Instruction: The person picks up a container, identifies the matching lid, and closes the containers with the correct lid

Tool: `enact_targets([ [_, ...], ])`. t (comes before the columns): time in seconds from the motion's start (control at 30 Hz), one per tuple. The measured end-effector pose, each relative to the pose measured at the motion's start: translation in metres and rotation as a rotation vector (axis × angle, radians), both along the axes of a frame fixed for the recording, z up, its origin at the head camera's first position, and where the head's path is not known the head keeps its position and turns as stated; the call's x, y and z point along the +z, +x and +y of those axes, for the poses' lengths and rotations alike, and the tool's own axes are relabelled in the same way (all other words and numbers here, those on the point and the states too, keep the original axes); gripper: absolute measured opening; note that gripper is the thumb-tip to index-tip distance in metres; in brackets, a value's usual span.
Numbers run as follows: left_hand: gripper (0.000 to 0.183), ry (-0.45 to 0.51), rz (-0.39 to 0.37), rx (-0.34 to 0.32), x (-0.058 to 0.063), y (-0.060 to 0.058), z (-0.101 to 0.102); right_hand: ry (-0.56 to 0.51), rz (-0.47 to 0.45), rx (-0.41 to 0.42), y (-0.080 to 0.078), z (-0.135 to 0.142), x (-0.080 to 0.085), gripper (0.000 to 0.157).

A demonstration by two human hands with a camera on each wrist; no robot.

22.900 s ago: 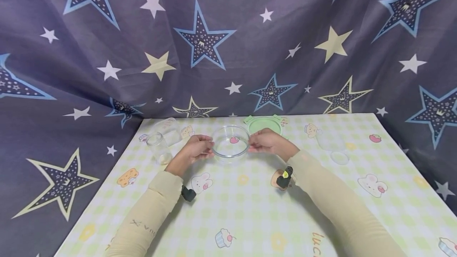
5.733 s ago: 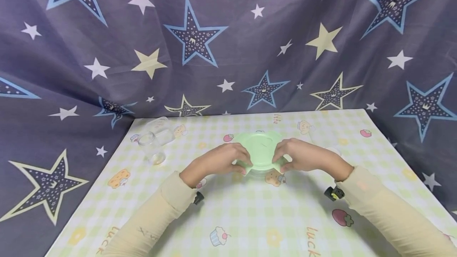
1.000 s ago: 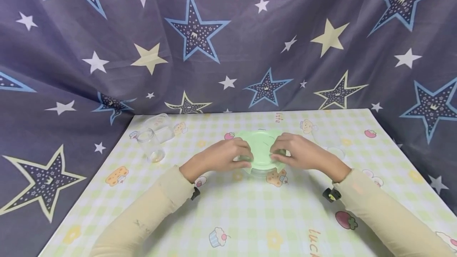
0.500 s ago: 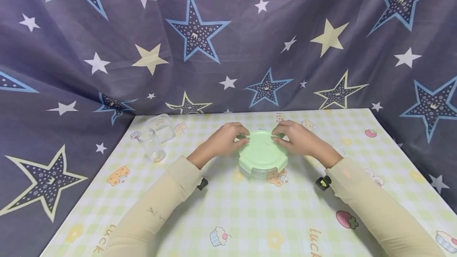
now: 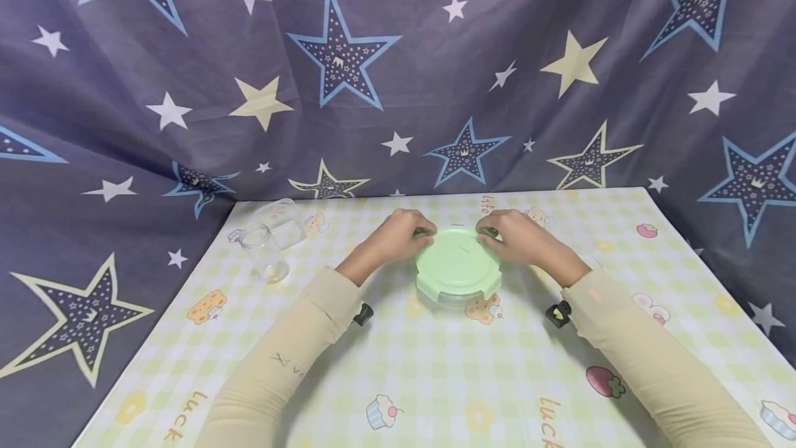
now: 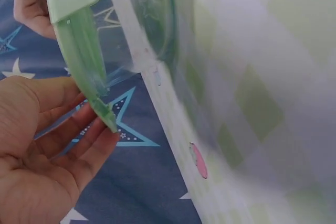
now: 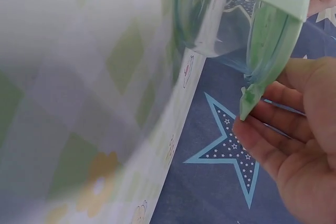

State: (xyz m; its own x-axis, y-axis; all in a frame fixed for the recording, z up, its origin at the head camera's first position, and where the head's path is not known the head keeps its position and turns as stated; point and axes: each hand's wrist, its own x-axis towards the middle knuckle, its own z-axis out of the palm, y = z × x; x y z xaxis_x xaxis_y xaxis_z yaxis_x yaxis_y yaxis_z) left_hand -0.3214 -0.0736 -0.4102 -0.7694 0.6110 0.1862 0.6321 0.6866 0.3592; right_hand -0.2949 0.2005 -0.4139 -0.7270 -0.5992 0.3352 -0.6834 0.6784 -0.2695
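A round green lid (image 5: 459, 265) sits on a clear round food container (image 5: 452, 301) on the table. My left hand (image 5: 399, 237) is at the lid's far left edge, thumb by the rim. In the left wrist view its fingers curl round a locking flap (image 6: 106, 116) that hangs at a slant, apart from the glass wall. Mirroring it, my right hand (image 5: 515, 235) grips the far right edge, and the right wrist view has its fingertips against another slanted flap (image 7: 251, 100). Two near-side flaps point down over the container's rim.
On the left, a clear jar (image 5: 264, 254) stands in front of another clear container (image 5: 289, 230) near the back edge. Part of a clear object (image 5: 591, 263) shows beyond my right forearm. A starry curtain (image 5: 398, 88) hangs behind the checked table.
Much earlier, my hands held the uncovered container with the lid behind it; now the lid is on. Over the last second, both hands moved from the lid's sides to its far flaps.
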Motion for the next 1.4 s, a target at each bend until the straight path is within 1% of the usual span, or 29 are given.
enact_targets([
  [0.13, 0.024, -0.021, -0.008, -0.010, 0.0027, -0.0003, 0.0005, -0.008, -0.018, -0.002, 0.0009, -0.0016, 0.0027, 0.018],
  [0.3, 0.025, -0.047, -0.011, -0.026, 0.0034, -0.0011, 0.0005, -0.002, -0.035, -0.008, 0.0004, -0.0029, 0.0028, 0.019],
  [0.43, 0.026, -0.033, -0.023, -0.037, 0.0023, -0.0022, 0.0007, 0.004, -0.035, -0.018, -0.0009, -0.0030, 0.0018, 0.020],
  [0.67, 0.026, -0.020, -0.058, -0.032, -0.0012, -0.0024, 0.0009, -0.011, -0.040, -0.013, -0.0016, -0.0018, -0.0005, 0.019],
  [0.93, 0.026, -0.016, -0.072, -0.024, 0.0001, -0.0003, 0.0010, -0.023, -0.037, -0.012, -0.0014, -0.0020, -0.0008, 0.018],
  [1.03, 0.027, -0.021, -0.067, -0.027, -0.0002, -0.0004, 0.0004, -0.033, -0.055, -0.017, -0.0022, -0.0020, -0.0016, 0.017],
  [1.2, 0.027, -0.022, -0.059, -0.027, -0.0004, -0.0009, -0.0011, -0.077, -0.141, -0.055, -0.0030, -0.0030, -0.0020, 0.018],
  [1.4, 0.027, -0.010, -0.084, -0.013, -0.0010, -0.0008, -0.0020, -0.143, -0.303, -0.113, -0.0061, -0.0016, -0.0042, 0.024],
])
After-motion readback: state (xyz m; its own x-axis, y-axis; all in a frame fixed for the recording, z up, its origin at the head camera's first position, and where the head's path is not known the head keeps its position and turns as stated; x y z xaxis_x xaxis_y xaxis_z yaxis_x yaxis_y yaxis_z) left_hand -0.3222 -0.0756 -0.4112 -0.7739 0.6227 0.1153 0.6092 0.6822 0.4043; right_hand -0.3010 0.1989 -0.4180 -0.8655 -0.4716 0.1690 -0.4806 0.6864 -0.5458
